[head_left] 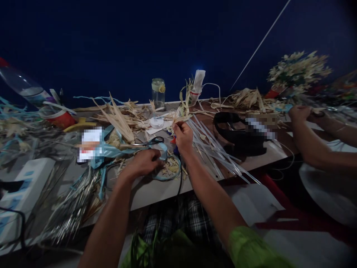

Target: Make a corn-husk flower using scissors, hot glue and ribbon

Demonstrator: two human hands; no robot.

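Observation:
My right hand (183, 137) is raised above the table with its fingers pinched on a pale piece of dried corn husk (178, 119), partly hidden by the fingers. My left hand (145, 161) is lower, fingers curled against a light-blue ribbon (163, 149) that trails to the left. Just above the left hand lie scissors (156, 140) with black handles. A blue and red object (175, 148), mostly hidden, is between the hands; a black cable (181, 179) runs down near it. Small husk scraps (170, 168) are scattered underneath.
Clear plastic strips (212, 147) and a black strap-like item (240, 137) lie to the right. Husks (118, 123), a jar (158, 93), a red bowl (60, 118), wires (75, 204) and a power strip (26, 197) crowd the table. Another person's arms (315, 143) work at far right.

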